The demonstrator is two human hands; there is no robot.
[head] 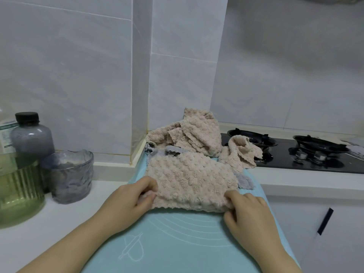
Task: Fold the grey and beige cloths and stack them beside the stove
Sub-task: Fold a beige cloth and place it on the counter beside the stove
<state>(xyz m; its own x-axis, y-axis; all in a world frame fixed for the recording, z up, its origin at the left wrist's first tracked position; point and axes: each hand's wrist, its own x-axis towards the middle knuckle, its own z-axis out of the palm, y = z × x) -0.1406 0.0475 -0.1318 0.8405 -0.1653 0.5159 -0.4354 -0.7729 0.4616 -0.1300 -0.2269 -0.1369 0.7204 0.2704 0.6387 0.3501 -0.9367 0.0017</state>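
A beige bobbly cloth (189,182) lies partly folded on the blue mat (177,243). My left hand (130,201) pinches its near left corner and my right hand (244,211) grips its near right corner. Grey cloth (244,182) peeks out from under it on the right and grey cloth also shows behind it. Further back lies a crumpled heap of beige cloths (193,134) against the wall corner. Another beige cloth (242,152) droops over the left edge of the black stove (307,154).
To the left on the white counter stand a grey textured glass cup (69,176), a green ribbed glass jar (17,192) and a dark-capped plastic bottle (31,134). Tiled wall rises behind. A white cabinet door with a dark handle (325,221) sits below the stove.
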